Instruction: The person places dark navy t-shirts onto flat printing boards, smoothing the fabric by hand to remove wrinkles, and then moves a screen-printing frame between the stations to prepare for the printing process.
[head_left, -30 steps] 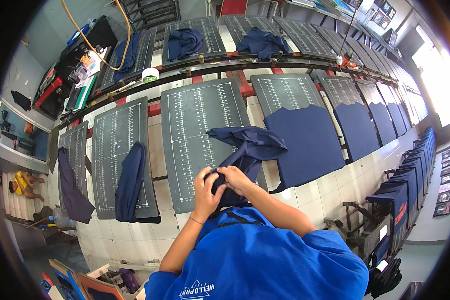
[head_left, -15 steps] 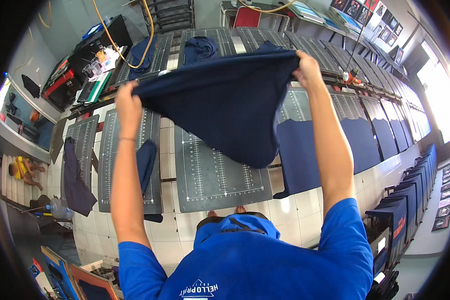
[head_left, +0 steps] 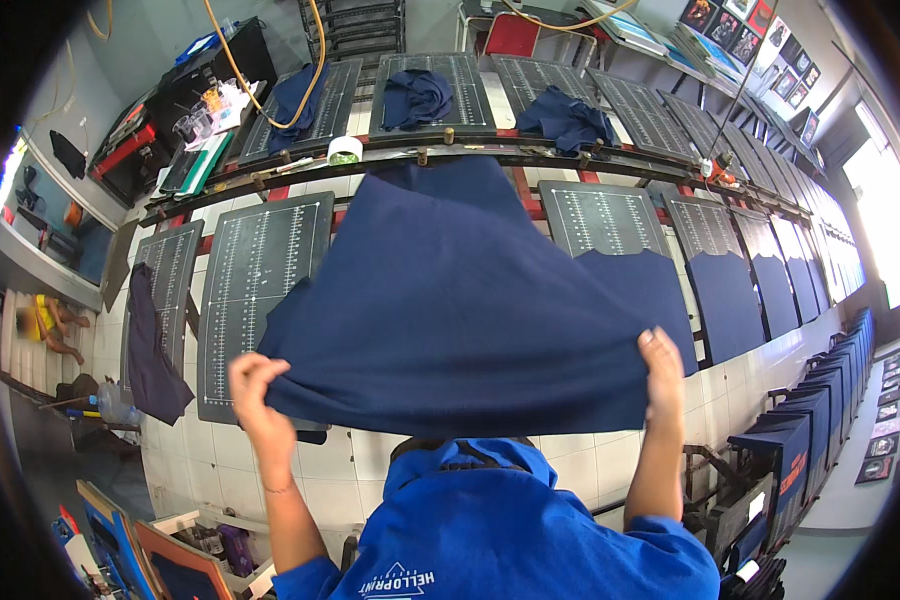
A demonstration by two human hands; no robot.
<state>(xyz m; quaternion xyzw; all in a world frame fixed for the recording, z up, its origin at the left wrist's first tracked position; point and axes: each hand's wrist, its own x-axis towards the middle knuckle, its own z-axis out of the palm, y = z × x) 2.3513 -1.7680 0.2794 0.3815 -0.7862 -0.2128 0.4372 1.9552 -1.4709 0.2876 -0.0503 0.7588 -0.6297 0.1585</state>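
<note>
A wide navy fabric piece (head_left: 460, 300) spreads over the gridded board in front of me and hides it. My left hand (head_left: 260, 395) pinches the fabric's near left corner. At the near right corner my right hand (head_left: 662, 370) grips it too. The near edge is pulled taut between them, and the far end narrows toward the dark rail (head_left: 490, 158). To the left stands a grey board (head_left: 255, 255) with white ruler markings, partly covered by the fabric. Another navy piece (head_left: 725, 310) lies flat on a board to the right.
Crumpled navy fabric (head_left: 567, 122) rests on a far-row board; similar bundles lie left of it. A white tape roll (head_left: 345, 150) stands on the rail. Dark fabric (head_left: 152, 360) drapes a left board. Navy-covered panels (head_left: 785, 450) line the right. A person (head_left: 48, 325) sits far left.
Both hands have come down and toward me with the navy fabric, from raised over the rail to the board's near end. The fabric has spread out, uncovering the far-row bundles and the tape roll.
</note>
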